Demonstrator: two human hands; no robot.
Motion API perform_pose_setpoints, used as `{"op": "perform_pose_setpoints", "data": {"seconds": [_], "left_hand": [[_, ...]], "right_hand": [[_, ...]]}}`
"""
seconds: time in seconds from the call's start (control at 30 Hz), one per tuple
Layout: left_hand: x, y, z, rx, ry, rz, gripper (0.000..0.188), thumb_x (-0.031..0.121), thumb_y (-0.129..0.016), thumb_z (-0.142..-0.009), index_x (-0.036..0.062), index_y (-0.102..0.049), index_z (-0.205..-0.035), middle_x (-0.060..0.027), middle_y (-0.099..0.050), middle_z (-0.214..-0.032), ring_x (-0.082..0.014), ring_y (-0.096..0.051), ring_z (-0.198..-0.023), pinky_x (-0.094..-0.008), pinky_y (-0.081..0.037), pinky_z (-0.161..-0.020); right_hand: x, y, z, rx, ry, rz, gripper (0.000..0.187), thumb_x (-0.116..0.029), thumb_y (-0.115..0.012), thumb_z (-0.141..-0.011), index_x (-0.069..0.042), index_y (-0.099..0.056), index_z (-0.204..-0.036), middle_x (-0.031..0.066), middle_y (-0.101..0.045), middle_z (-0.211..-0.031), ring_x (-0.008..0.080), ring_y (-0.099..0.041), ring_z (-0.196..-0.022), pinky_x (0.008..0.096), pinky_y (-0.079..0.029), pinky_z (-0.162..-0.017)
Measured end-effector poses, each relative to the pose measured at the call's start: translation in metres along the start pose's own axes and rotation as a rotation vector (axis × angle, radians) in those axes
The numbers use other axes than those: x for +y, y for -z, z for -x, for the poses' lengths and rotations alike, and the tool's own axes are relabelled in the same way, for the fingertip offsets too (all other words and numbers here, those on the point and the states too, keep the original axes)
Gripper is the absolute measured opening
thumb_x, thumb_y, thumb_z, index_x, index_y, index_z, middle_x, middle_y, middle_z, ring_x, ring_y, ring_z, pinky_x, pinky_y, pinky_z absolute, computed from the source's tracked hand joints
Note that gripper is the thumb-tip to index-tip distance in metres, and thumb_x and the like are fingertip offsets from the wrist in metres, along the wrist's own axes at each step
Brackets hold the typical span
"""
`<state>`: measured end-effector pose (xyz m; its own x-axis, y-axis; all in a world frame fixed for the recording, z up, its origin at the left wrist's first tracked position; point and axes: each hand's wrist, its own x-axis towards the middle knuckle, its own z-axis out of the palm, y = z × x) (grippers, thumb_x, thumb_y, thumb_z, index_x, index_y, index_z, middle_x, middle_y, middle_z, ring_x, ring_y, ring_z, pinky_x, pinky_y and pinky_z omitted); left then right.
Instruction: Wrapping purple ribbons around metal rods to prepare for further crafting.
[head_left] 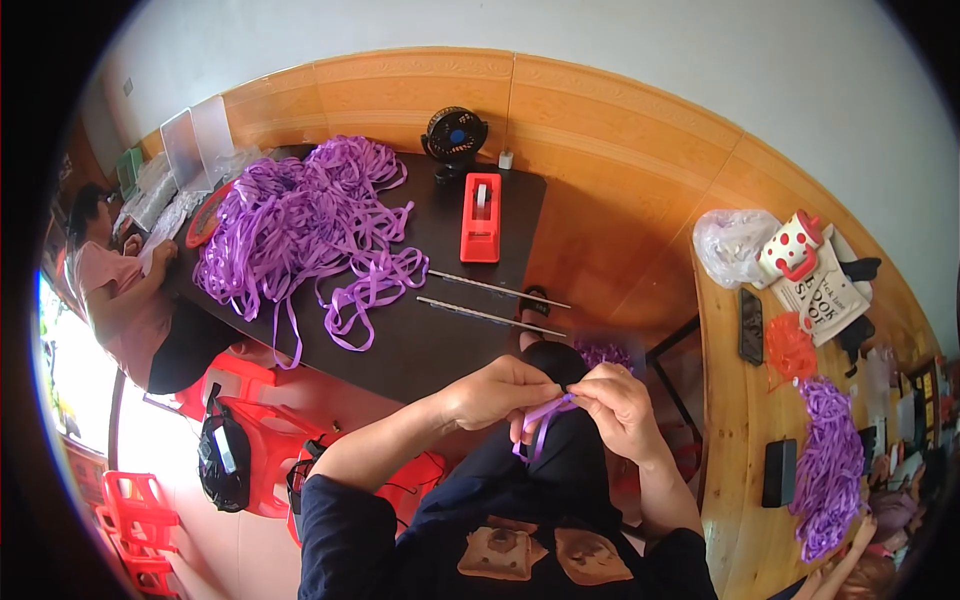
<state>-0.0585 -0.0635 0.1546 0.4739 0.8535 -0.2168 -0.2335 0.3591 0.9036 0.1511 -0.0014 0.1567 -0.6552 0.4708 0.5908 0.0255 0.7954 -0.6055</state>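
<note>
Above my lap, a short looped length of purple ribbon (pixel 541 437) is stretched between my two hands. My left hand (pixel 497 396) pinches it between thumb and fingers, and its loop hangs down below them. Close by on the right, my right hand (pixel 617 408) pinches the other end, where a small bluish-purple piece shows at the fingertips. Just beyond my hands, two thin metal rods (pixel 492 316) stick out past the dark table's (pixel 400 370) edge. On that table lies a big tangled heap of purple ribbon (pixel 300 225), with loose strands trailing toward the rods.
A red tape dispenser (pixel 481 220) and a black fan (pixel 455 138) stand at the back. Left, a person (pixel 125 285) sits by red stools (pixel 262 430). The wooden table (pixel 730 480) at right bears more purple ribbon (pixel 829 465), a phone (pixel 750 326) and a dotted cup (pixel 792 245); another person is there.
</note>
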Motion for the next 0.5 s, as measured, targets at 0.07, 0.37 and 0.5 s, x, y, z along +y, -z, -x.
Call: {"op": "perform_pose_setpoints", "data": {"seconds": [0.07, 0.37, 0.5], "left_hand": [[0.004, -0.005, 0.001, 0.005, 0.002, -0.016, 0.027, 0.018, -0.049, -0.097, -0.0054, -0.064, -0.092, -0.0082, -0.061, -0.064, -0.0132, -0.06, -0.051, -0.0212, -0.048, -0.045], [0.005, -0.01, 0.002, 0.049, -0.022, -0.125, 0.018, 0.011, -0.056, -0.094, -0.005, -0.064, -0.091, -0.0054, -0.059, -0.059, -0.0108, -0.06, -0.051, -0.0208, -0.046, -0.044], [0.001, -0.018, 0.006, 0.143, -0.213, -0.534, 0.016, 0.01, -0.055, -0.094, -0.003, -0.064, -0.091, -0.0047, -0.06, -0.06, -0.0099, -0.06, -0.053, -0.0201, -0.047, -0.046]], "right_hand": [[0.0, -0.001, -0.001, 0.0, 0.018, -0.007, 0.02, 0.006, -0.067, -0.072, -0.002, -0.063, -0.09, 0.0082, -0.058, -0.074, 0.025, -0.056, -0.066, 0.0335, -0.041, -0.061], [-0.006, 0.0, -0.001, -0.013, 0.035, 0.002, 0.016, 0.006, -0.066, -0.074, 0.001, -0.064, -0.089, 0.0085, -0.058, -0.073, 0.0232, -0.055, -0.066, 0.0313, -0.042, -0.063], [-0.001, 0.003, 0.0, -0.062, 0.02, 0.016, 0.022, 0.005, -0.068, -0.072, -0.001, -0.063, -0.093, 0.0075, -0.057, -0.073, 0.0235, -0.055, -0.065, 0.0318, -0.041, -0.062]]}}
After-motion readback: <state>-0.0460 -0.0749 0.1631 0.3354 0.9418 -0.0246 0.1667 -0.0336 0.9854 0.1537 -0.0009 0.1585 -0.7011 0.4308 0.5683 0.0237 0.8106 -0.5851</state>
